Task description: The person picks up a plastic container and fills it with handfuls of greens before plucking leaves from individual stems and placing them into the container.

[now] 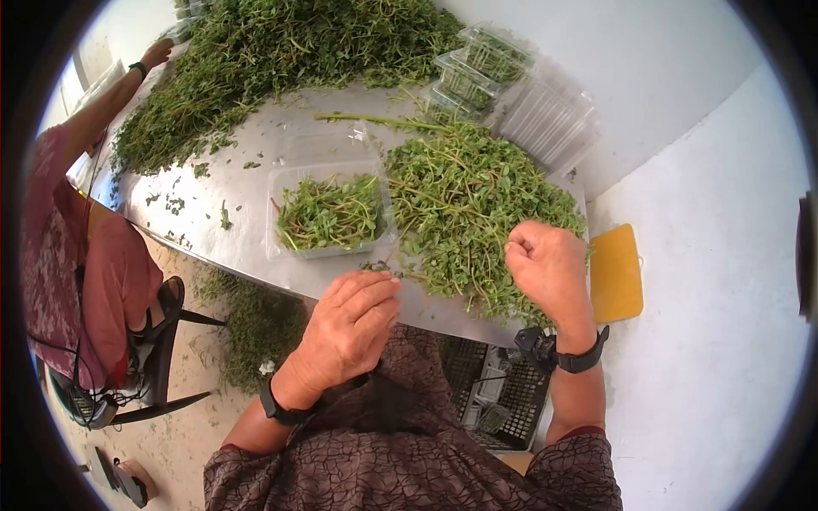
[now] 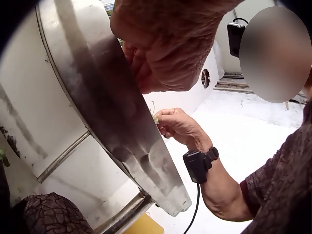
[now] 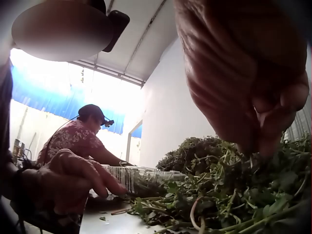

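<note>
Close over the near side of a loose heap of leafy green sprigs (image 1: 477, 196), my right hand (image 1: 550, 264) has its fingers curled in. The left wrist view shows its thumb and fingertips pinching a small green sprig (image 2: 156, 119). My left hand (image 1: 354, 319) is at the table's near edge, fingers loosely bent with nothing visible in them; the right wrist view shows those fingers (image 3: 105, 180) reaching toward the heap. Beyond it stands a clear plastic box (image 1: 277, 243) filled with cut sprigs (image 1: 332, 213), its lid (image 1: 319, 145) raised behind.
A larger green pile (image 1: 298, 43) covers the far table. Filled clear boxes (image 1: 469, 77) are stacked by nested clear containers (image 1: 550, 115) at back right. A yellow board (image 1: 618, 272) stands beyond the right edge; a black crate (image 1: 520, 417) sits below. Another person (image 1: 77, 247) sits at left.
</note>
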Demonstrator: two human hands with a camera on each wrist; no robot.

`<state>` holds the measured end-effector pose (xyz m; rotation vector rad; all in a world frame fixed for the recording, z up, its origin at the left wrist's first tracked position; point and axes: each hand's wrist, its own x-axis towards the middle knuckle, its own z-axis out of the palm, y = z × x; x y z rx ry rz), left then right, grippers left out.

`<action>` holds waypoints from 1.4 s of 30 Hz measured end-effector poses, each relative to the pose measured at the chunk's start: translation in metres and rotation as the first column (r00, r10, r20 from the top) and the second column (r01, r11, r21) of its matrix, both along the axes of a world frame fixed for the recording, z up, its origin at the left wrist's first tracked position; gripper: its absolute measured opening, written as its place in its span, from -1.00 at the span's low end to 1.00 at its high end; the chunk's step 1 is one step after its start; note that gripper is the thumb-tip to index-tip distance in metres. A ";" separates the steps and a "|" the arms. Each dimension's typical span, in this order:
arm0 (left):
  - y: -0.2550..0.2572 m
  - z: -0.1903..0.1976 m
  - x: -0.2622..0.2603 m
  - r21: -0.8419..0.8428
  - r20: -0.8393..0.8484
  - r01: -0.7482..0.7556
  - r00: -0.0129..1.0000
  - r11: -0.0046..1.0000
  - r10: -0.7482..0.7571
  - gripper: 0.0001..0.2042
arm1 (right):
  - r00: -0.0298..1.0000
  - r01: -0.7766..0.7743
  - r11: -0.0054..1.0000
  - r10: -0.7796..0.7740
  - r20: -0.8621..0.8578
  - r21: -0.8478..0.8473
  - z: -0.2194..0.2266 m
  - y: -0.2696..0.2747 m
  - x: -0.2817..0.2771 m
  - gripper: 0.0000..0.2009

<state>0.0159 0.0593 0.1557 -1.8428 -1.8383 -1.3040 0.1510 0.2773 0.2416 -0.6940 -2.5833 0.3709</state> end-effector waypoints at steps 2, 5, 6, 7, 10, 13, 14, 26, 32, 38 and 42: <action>0.000 -0.002 0.000 -0.001 0.012 -0.001 1.000 1.000 0.001 -0.70 | 0.998 0.005 1.000 -0.004 0.060 -0.016 -0.002 0.000 0.004 -0.94; 0.000 -0.006 -0.001 0.013 0.028 0.004 1.000 1.000 -0.004 -0.69 | 0.998 0.050 0.996 -0.052 -0.020 -0.069 -0.002 -0.002 0.005 -0.84; 0.000 -0.005 -0.001 0.013 0.029 0.001 1.000 1.000 -0.001 -0.69 | 0.996 0.090 0.994 -0.090 -0.005 -0.057 0.004 -0.007 0.005 -0.76; 0.000 -0.004 -0.001 0.004 0.037 0.001 0.999 1.000 -0.001 -0.70 | 0.991 0.131 0.990 -0.130 0.010 -0.045 0.007 -0.010 0.004 -0.68; 0.003 -0.004 0.000 0.006 0.048 0.010 0.999 1.000 -0.010 -0.71 | 0.972 0.121 0.993 -0.119 0.203 0.003 0.008 -0.017 -0.004 -0.59; 0.004 -0.005 0.000 0.019 0.061 0.008 0.998 1.000 -0.009 -0.71 | 0.968 0.065 0.992 -0.088 0.236 0.103 -0.005 -0.012 -0.009 -0.59; 0.004 -0.005 0.001 0.020 0.073 0.009 0.997 1.000 -0.010 -0.70 | 0.987 0.012 0.987 -0.037 0.156 0.159 -0.014 -0.008 -0.009 -0.69; 0.003 -0.001 0.001 0.042 0.157 0.026 0.987 0.999 -0.033 -0.73 | 0.955 0.178 0.965 -0.216 -0.201 -0.193 0.019 0.007 0.002 -0.89; 0.008 0.028 0.006 0.081 0.451 0.107 0.883 0.991 -0.132 -0.75 | 0.892 0.064 0.837 -0.293 -0.346 -0.543 0.039 -0.016 0.000 -0.87; 0.030 0.042 0.021 0.153 0.888 0.354 0.361 0.923 -0.285 -0.50 | 0.850 -0.038 0.783 -0.302 -0.433 -0.621 0.019 -0.050 -0.004 -0.93; 0.038 0.052 0.031 0.291 0.899 0.362 0.214 0.886 -0.383 -0.40 | 0.846 -0.066 0.931 -0.138 -0.515 -0.359 -0.011 -0.070 -0.005 -0.95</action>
